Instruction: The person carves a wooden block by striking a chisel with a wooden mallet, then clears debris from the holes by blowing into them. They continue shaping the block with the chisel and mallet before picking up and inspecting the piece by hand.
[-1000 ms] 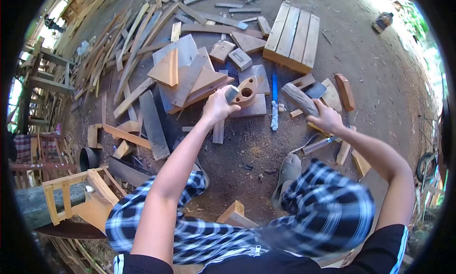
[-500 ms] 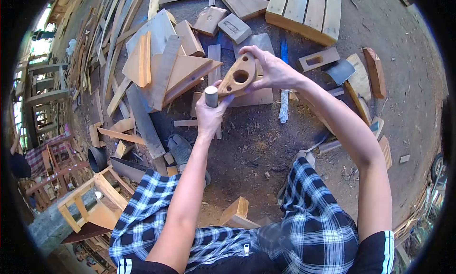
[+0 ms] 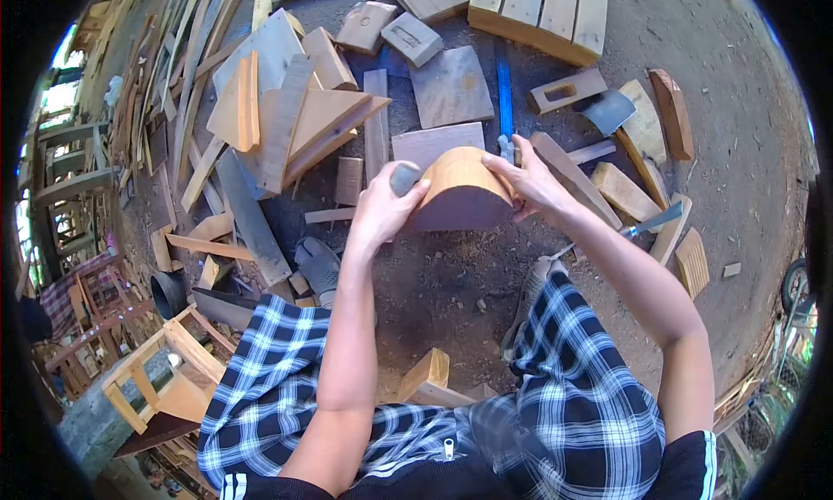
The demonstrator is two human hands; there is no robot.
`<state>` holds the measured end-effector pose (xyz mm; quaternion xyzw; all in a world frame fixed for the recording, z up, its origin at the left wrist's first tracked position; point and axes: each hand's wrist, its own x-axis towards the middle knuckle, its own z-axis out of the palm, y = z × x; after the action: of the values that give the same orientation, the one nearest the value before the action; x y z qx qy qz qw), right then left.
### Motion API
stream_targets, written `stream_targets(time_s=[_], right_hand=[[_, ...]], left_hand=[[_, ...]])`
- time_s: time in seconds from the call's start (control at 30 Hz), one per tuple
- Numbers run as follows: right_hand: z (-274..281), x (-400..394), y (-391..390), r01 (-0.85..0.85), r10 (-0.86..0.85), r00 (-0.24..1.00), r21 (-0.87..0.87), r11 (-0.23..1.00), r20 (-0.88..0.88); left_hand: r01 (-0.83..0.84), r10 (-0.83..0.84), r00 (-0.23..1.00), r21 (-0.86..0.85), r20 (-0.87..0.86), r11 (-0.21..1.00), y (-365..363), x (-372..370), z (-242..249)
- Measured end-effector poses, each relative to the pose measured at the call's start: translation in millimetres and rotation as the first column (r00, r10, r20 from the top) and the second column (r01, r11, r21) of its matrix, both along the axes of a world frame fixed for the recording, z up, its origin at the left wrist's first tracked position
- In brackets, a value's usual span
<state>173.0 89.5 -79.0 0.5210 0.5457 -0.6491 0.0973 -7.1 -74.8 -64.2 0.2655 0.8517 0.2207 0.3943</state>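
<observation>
Between my two hands, above the ground, is a wooden block (image 3: pixel 468 169) with a smooth rounded edge turned up and a dark flat face towards me. My left hand (image 3: pixel 386 207) grips its left end with the thumb on the wood. That same hand also clasps a short round dowel (image 3: pixel 403 179), its pale grey end showing. My right hand (image 3: pixel 534 181) is closed on the block's right end, thumb on the curved edge and some fingers hidden behind. The holes in the block are out of sight now.
Stacked wood offcuts (image 3: pixel 299 123) lie to the left. Ahead are a flat board (image 3: pixel 451 85), a grey block (image 3: pixel 412 39) and a slatted wooden piece (image 3: pixel 538 19). A blue strip (image 3: pixel 504 88) lies beyond my right hand; a blue-grey blade (image 3: pixel 655 220) is farther right.
The block has been turned over: its face with the holes was showing, now its rounded edge is up. Both hands have moved slightly nearer to me and keep hold of it.
</observation>
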Motion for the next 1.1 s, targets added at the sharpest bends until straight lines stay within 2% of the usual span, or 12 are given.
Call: stream_targets(time_s=[0.17,0.23,0.3,0.37,0.47,0.57,0.7,0.83,0.9,0.97,1.03,1.1], right_hand=[[0.6,5.3,1.9,-0.059,0.033,0.992,-0.224,0.973,-0.119],[15.5,8.1,-4.9,-0.169,0.198,0.96,0.156,0.973,-0.199],[32.7,6.8,-3.2,-0.178,0.268,0.927,0.321,0.93,-0.264],[26.1,2.8,-7.5,0.03,0.206,0.81,0.39,0.92,-0.549],[6.0,-2.9,-3.0,-0.081,0.3,0.882,0.51,0.856,-0.363],[-18.3,1.1,-9.2,-0.111,0.617,0.76,0.893,0.436,-0.206],[-18.7,-2.5,-15.4,-0.095,0.548,0.814,0.888,0.45,-0.191],[-17.4,-21.8,-2.6,-0.025,0.526,0.816,0.895,0.445,-0.239],[-15.4,-22.7,4.2,-0.144,0.578,0.801,0.888,0.436,-0.154],[-2.6,-12.2,5.0,-0.136,0.566,0.802,0.864,0.484,-0.191],[4.0,7.2,1.9,-0.052,0.51,0.84,0.909,0.413,-0.184],[-0.2,32.8,7.4,-0.042,0.409,0.898,0.896,0.441,-0.16]], left_hand=[[-0.03,0.023,0.993,0.067,0.112,0.997,-6.8,-4.9,2.1],[-0.187,0.117,0.963,0.29,0.242,0.939,-7.1,0.4,20.3],[-0.299,0.146,0.925,0.438,0.35,0.848,-2.0,-0.5,39.6],[-0.143,0.052,0.983,0.549,0.177,0.823,-0.1,-10.3,32.7],[-0.005,0.018,1.0,0.534,-0.018,0.845,4.3,-15.2,-0.6],[0.119,-0.075,0.991,0.485,-0.11,0.866,-13.4,-11.2,-19.9],[-0.074,0.077,0.997,0.628,0.023,0.775,-16.9,-6.2,-17.7],[-0.059,0.092,0.995,0.568,-0.03,0.821,2.0,-17.9,-4.3],[-0.02,0.067,0.996,0.566,-0.062,0.824,1.3,-21.8,7.4],[0.041,0.128,0.961,0.585,-0.245,0.81,6.1,-15.1,45.5],[-0.286,0.255,0.957,0.568,0.136,0.772,12.7,-11.6,99.7],[-0.422,0.193,0.904,0.724,0.382,0.545,23.7,-7.5,137.6]])
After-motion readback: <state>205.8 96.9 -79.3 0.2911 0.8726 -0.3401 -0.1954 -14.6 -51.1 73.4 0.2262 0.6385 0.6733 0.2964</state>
